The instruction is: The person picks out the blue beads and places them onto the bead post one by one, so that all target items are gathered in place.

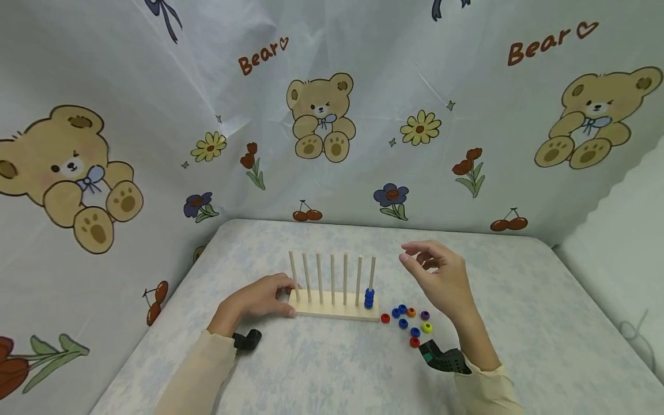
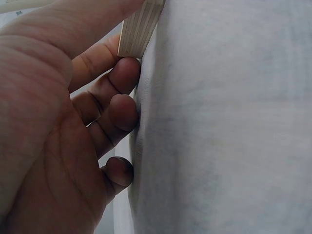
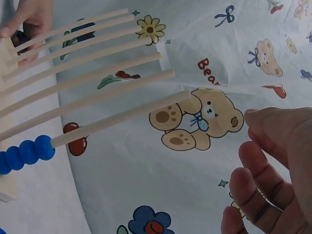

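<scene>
A pale wooden peg rack (image 1: 332,312) stands on the table, with several upright pegs in a row. Blue beads (image 1: 369,298) are stacked on its rightmost peg; the other pegs are bare. My left hand (image 1: 259,297) grips the rack's left end, thumb at the front edge and fingers behind. In the left wrist view the base's layered end (image 2: 139,31) shows between thumb and fingers. To the right of the pegs, my right hand (image 1: 438,279) is raised above the table, fingers loosely bent, a gap between thumb and index finger, and nothing in it.
Right of the rack lie loose beads: several blue ones (image 1: 403,324), two red (image 1: 414,342), an orange one (image 1: 411,312), a purple one (image 1: 425,315) and a yellow one (image 1: 427,328). A bear-print sheet (image 1: 363,190) hangs behind the table (image 1: 321,369).
</scene>
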Motion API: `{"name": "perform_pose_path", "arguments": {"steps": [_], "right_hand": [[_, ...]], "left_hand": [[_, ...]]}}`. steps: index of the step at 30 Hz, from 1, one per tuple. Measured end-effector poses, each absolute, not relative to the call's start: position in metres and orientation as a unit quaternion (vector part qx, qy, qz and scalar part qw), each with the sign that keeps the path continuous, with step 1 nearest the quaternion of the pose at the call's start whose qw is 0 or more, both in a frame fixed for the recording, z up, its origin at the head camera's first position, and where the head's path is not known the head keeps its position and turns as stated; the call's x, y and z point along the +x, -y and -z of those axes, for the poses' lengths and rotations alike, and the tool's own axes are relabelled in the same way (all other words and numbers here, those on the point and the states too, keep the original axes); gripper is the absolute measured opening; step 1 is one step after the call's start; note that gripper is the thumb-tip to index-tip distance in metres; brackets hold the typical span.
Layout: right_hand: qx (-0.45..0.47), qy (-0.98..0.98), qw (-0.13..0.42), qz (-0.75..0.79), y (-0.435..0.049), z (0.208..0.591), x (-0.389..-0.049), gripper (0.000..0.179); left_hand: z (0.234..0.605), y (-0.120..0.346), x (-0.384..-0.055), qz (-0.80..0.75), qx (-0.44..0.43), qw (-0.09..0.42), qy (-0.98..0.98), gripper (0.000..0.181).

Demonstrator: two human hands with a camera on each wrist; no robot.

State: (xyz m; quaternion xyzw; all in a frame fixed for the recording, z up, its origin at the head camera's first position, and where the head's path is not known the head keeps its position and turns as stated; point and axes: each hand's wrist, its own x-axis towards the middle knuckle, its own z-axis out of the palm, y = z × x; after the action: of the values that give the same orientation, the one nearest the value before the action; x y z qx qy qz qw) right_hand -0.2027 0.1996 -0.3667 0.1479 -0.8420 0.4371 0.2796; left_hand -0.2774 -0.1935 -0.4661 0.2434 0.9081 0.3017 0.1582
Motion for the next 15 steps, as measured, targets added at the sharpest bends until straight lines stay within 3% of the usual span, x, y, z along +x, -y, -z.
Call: {"name": "perform_pose_path", "arguments": {"steps": [15], "right_hand": [[0.134,0.873,0.271,-0.383,-0.223,0.369,-0.196,0.016]], "left_hand": [[0.463,0.192,-0.277,-0.309,0.255,0.157,-0.903,0.045]]}}
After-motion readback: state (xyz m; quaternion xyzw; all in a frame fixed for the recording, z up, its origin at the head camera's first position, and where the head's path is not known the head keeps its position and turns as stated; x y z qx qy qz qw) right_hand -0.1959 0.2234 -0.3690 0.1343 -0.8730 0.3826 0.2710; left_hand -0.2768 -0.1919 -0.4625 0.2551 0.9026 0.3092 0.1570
